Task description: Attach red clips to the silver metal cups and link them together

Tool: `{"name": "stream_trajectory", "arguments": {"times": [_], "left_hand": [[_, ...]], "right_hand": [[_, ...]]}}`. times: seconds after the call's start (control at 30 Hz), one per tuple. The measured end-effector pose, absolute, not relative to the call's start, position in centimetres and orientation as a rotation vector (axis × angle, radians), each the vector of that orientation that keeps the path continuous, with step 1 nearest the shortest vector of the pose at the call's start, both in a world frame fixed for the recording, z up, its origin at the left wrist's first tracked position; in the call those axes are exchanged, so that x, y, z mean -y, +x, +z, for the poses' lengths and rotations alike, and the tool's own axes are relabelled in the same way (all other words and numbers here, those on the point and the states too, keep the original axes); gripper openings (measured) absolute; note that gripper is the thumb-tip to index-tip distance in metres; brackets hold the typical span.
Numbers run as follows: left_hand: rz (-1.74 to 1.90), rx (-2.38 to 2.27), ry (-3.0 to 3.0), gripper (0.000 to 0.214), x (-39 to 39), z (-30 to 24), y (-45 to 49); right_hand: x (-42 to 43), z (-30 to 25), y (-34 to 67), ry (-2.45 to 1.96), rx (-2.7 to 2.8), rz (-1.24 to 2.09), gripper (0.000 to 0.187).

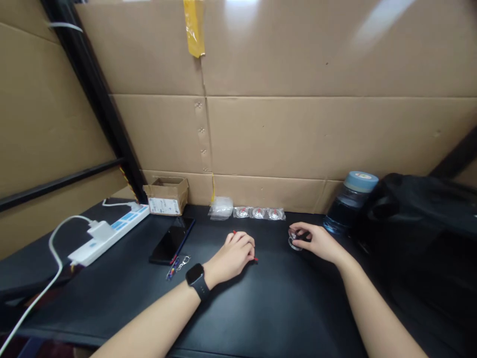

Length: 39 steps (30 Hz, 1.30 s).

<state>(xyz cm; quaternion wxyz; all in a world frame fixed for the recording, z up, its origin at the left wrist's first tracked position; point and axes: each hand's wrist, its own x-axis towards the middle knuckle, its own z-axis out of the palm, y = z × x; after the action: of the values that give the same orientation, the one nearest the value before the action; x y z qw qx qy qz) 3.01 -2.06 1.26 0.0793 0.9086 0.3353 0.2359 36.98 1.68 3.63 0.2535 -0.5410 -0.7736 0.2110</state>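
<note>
My left hand (240, 252), palm down over the black tabletop, is closed around a thin red item (256, 259); only its red ends show past the fingers, so its kind is hidden. To the right, my right hand (316, 242) grips a small round, shiny clear-and-silver piece (294, 242) between thumb and fingers, at or just above the table. Behind both hands lies a row of 3 clear packets (258, 213), each with a round silver piece marked in red. Beside that row sits a wad of clear plastic bags (221, 207).
A black phone (172, 240) and a keychain with a clasp (182, 263) lie left of my left hand. Further left are a small cardboard box (166, 197) and a white power strip (112, 233). A blue-lidded bottle (348, 201) and black bag (421, 248) stand right.
</note>
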Motion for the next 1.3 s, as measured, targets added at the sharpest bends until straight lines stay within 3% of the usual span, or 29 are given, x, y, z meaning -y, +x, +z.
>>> {"name": "stream_trajectory", "arguments": {"times": [0.27, 0.5, 0.73, 0.93, 1.3], "left_hand": [[0.997, -1.048, 2.411, 0.017, 2.2, 2.0, 1.6], [1.140, -1.195, 2.292, 0.009, 1.1, 1.5, 1.6], [1.609, -1.187, 2.023, 0.007, 1.3, 4.5, 4.0], [1.458, -1.353, 2.163, 0.006, 0.0, 4.4, 4.9], [1.184, -1.366, 2.379, 0.010, -1.0, 2.8, 3.0]], "right_hand": [[-2.2, 1.2, 36.2, -1.400, 1.723, 0.331, 0.046], [-1.9, 0.7, 32.7, -1.261, 1.670, 0.168, 0.036], [-0.6, 1.9, 28.6, -1.057, 1.848, 0.268, 0.035], [-2.4, 1.2, 26.3, -1.072, 1.828, 0.474, 0.036], [0.9, 1.5, 24.4, -0.897, 1.873, 0.411, 0.042]]}}
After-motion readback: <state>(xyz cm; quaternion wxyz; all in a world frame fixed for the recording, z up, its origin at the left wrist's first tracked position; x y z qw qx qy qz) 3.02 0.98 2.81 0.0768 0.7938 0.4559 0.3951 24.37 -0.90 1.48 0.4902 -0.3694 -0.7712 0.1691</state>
